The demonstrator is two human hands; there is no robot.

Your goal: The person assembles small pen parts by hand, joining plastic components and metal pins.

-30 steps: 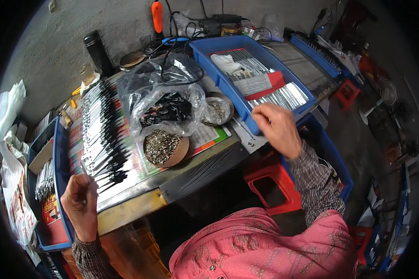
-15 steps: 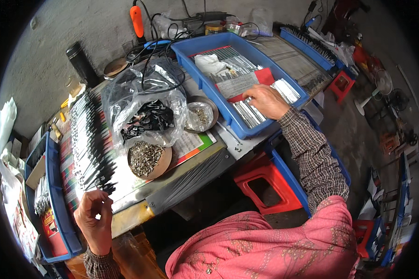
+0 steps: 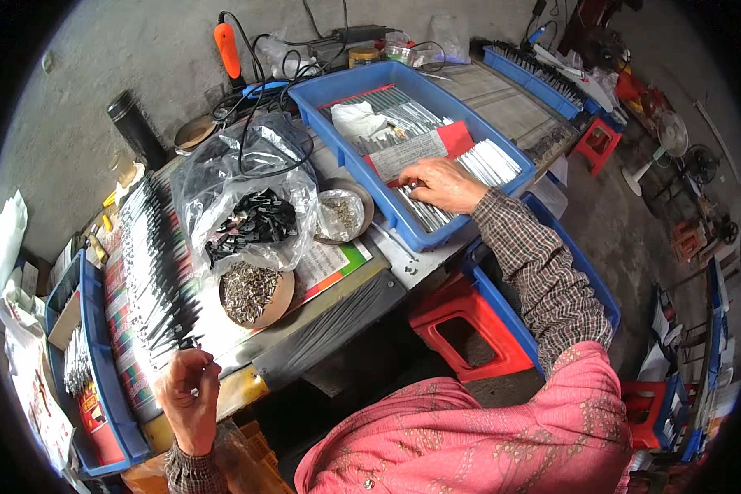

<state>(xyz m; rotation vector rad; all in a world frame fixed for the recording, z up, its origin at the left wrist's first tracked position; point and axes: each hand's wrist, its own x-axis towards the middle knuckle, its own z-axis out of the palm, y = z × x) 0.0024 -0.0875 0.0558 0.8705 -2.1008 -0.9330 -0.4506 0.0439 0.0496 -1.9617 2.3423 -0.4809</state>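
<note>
My right hand (image 3: 446, 186) is over the large blue tray (image 3: 420, 238), its curled fingertips down among silver metal strips (image 3: 422, 211) at the near end. The fingers hide whatever may be between their tips. More of these strips (image 3: 487, 163) lie just right of that hand. My left hand (image 3: 191, 397) is at the bench's near edge, thumb and fingers drawn together in a pinch. I cannot make out anything held there. Beyond it runs a long row of slender silver pieces with black ends (image 3: 152, 272), packed side by side.
A bowl of small metal parts (image 3: 251, 294) and a clear bag of black pieces (image 3: 255, 222) stand mid-bench. Another blue bin (image 3: 103, 354) sits at far left. A red stool (image 3: 477, 346) is below the bench. Cables and an orange-handled tool (image 3: 226, 49) are at the back.
My right hand has shifted slightly left over the strips, its fingers more curled. My left hand has moved a little right and nearer me, still pinched. The whole view has shifted slightly.
</note>
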